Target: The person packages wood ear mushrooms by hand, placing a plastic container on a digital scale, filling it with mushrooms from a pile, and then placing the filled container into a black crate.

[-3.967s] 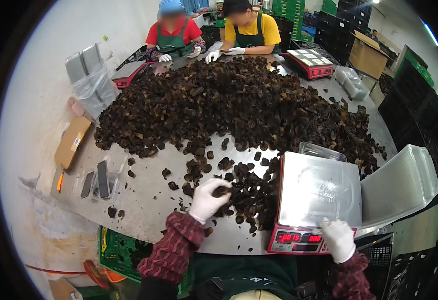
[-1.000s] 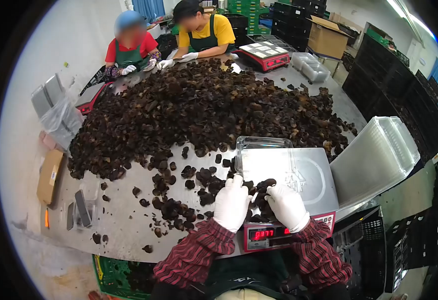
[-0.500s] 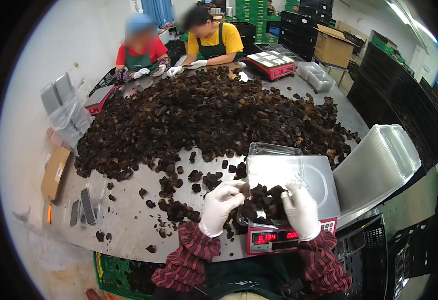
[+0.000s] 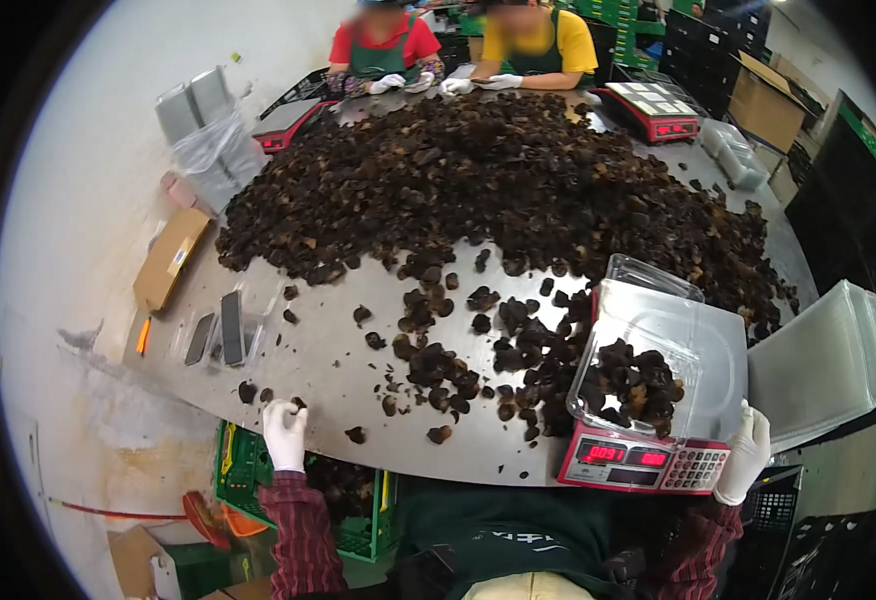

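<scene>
My left hand (image 4: 285, 436), in a white glove, is at the table's front edge above a green crate (image 4: 358, 535). Its fingers are closed, with a dark wood ear mushroom (image 4: 299, 403) showing at the tips. My right hand (image 4: 747, 455), gloved too, holds nothing that I can see and rests beside the right edge of the red digital scale (image 4: 723, 340), fingers extended. On that scale sits a clear plastic box (image 4: 586, 385) with a small heap of wood ear mushrooms (image 4: 630, 385) in it. The red display reads about 0.091.
A big pile of wood ears (image 4: 488, 180) covers the table's middle, with loose pieces scattered before it. Stacked clear boxes (image 4: 828, 365) stand right of the scale. Two people work at the far side near other scales (image 4: 653, 108). A cardboard piece (image 4: 171, 260) lies left.
My left hand has left the box and moved far left to the table edge. My right hand has withdrawn to the scale's right side. The reading fell from 0.134; the view has shifted.
</scene>
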Available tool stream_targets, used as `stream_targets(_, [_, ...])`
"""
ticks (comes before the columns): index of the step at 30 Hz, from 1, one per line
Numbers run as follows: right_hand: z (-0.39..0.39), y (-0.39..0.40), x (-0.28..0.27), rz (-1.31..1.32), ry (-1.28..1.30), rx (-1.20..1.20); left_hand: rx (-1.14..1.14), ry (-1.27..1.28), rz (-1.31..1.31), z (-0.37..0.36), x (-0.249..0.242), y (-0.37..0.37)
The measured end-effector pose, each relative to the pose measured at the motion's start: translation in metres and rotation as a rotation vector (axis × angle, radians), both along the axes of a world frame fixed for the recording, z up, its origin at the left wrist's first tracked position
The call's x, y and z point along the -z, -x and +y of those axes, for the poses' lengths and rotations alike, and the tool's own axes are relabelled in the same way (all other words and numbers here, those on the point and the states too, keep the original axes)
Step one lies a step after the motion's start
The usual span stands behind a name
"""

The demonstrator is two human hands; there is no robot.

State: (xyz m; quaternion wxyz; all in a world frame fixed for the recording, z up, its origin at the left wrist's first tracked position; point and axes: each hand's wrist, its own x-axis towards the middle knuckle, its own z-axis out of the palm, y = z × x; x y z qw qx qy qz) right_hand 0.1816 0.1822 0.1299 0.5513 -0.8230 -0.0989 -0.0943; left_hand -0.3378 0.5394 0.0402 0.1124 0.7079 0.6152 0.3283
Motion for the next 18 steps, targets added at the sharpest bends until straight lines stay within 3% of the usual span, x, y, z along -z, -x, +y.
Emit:
stream_targets(1, [-0.004, -0.003, 0.007, -0.044, 0.018, 0.005, -0.028, -0.147, 0.202, -0.012, -0.005, -0.007])
stream_targets(3, [-0.002, 0.005, -0.001, 0.024, -0.015, 0.038, 0.088, -0.089, 0.095, -0.025, -0.005, -0.028])
stream_targets(9, [0.008, 0.017, -0.007, 0.009, -0.069, 0.014, 0.710, 0.020, 0.386, -0.089, -0.002, -0.162])
stream_targets(11, [0.009, 0.019, -0.011, -0.009, -0.040, 0.020, 0.723, -0.013, 0.427, -0.082, -0.001, -0.188])
stream_targets(14, [0.004, 0.017, -0.010, -0.025, 0.001, 0.026, 0.547, -0.090, 0.321, -0.039, 0.009, -0.210])
stream_targets(18, [-0.006, 0.012, -0.004, -0.134, 0.091, -0.004, 0.737, -0.207, 0.337, -0.012, 0.008, -0.229])
